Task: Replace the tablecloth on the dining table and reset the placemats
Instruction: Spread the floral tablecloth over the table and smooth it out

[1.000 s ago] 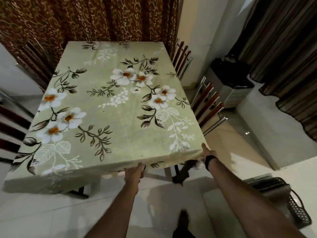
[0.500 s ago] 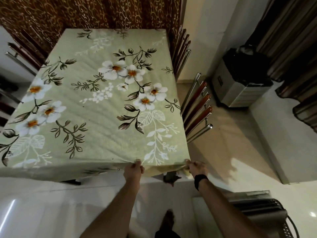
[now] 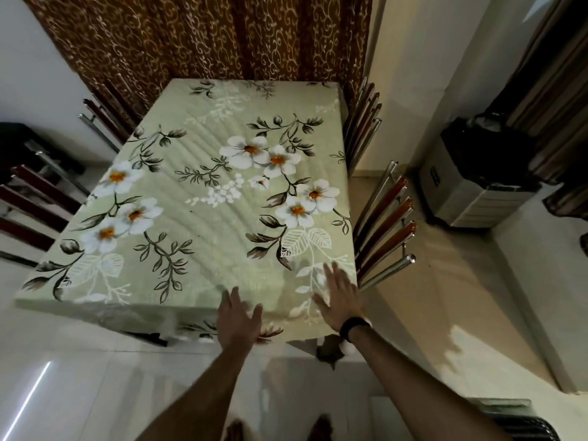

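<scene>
A pale green tablecloth (image 3: 203,224) with white flowers and dark leaves covers the whole dining table and hangs over its near edge. My left hand (image 3: 237,316) lies flat at the near edge with fingers spread, holding nothing. My right hand (image 3: 339,297), a black band on its wrist, rests flat with straight fingers on the cloth at the near right corner. No placemats are in view.
Chairs with wooden slats and metal rails (image 3: 385,227) stand along the table's right side, and more chairs (image 3: 35,202) on the left. A brown patterned curtain (image 3: 206,39) hangs behind. A grey appliance (image 3: 471,186) sits at right. A dark basket (image 3: 521,421) is at bottom right.
Both hands have let go of the cloth's near hem and now lie flat on top of the table. The cloth's near right corner has settled down.
</scene>
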`<state>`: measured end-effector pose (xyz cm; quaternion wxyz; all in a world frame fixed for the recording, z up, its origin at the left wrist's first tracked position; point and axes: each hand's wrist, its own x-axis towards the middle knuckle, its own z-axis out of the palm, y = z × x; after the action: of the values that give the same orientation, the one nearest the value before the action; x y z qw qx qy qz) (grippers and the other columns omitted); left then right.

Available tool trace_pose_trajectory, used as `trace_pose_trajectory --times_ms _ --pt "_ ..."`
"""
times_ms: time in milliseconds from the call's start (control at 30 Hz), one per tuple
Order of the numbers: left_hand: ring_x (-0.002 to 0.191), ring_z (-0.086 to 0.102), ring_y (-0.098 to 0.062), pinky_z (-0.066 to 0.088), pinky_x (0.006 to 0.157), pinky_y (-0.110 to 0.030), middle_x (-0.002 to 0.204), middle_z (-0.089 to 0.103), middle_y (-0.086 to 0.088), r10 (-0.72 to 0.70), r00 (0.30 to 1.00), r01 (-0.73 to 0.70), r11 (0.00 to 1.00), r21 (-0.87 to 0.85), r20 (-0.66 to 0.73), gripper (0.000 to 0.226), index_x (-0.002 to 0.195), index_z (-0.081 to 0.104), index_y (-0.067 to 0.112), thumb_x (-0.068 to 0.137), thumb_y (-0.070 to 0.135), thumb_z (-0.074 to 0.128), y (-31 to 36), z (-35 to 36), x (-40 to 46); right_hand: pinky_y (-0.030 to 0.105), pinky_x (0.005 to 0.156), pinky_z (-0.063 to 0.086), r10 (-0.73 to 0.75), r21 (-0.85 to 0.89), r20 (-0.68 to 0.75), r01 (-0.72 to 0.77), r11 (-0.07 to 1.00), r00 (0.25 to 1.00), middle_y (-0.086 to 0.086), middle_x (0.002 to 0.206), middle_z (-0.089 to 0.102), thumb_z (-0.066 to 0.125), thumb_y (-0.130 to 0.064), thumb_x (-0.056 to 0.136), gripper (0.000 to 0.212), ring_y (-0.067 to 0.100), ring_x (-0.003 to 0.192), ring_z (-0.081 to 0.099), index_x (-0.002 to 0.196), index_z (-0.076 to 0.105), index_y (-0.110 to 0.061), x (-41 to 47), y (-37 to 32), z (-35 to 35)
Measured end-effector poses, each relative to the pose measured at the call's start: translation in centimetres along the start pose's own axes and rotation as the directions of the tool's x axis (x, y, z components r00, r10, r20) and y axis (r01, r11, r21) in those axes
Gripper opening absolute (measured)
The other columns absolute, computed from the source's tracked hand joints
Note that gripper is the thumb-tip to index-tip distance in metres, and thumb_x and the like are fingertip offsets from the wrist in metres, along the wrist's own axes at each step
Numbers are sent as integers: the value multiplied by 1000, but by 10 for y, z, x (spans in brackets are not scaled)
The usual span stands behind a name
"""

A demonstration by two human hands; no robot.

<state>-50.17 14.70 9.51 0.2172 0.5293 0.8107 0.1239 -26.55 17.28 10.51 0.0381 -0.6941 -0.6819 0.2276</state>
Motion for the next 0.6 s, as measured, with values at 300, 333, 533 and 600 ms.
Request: trace_pose_trajectory --times_ms 300,333,533,600 --pt "152 9 -20 12 120 -43 165 9 -1 233 927 -316 907 278 294 75 155 13 28 93 61 39 -90 -42 39 49 122 -4 69 -219 79 -50 974 994 0 163 -19 20 -69 93 80 26 152 -13 155 -11 -29 -24 -17 54" --pt "151 12 -19 14 120 -42 164 14 0 253 932 -321 908 270 259 72 154 18 30 93 60 39 -101 -54 43 49 123 -3 126 -181 40 -116 977 991 1 163 -16 18 -70 93 80 26 152 -9 156 -7 -27 -23 -28 57" --pt "152 12 -23 18 119 -40 164 11 -8 130 987 -149 961 232 95 74 155 17 20 96 59 38 -198 -149 132 48 123 3 -39 -56 -57 35 998 998 0 163 -17 22 -69 93 82 23 152 -7 156 -4 -24 29 -183 95" --pt "152 7 -26 15 122 -41 164 5 -10 116 988 -137 963 232 105 76 156 12 19 96 59 36 -239 -179 170 50 121 -1 -72 -63 -24 70 996 997 -4 162 -21 21 -71 92 81 23 151 -15 155 -8 -30 47 -256 121"
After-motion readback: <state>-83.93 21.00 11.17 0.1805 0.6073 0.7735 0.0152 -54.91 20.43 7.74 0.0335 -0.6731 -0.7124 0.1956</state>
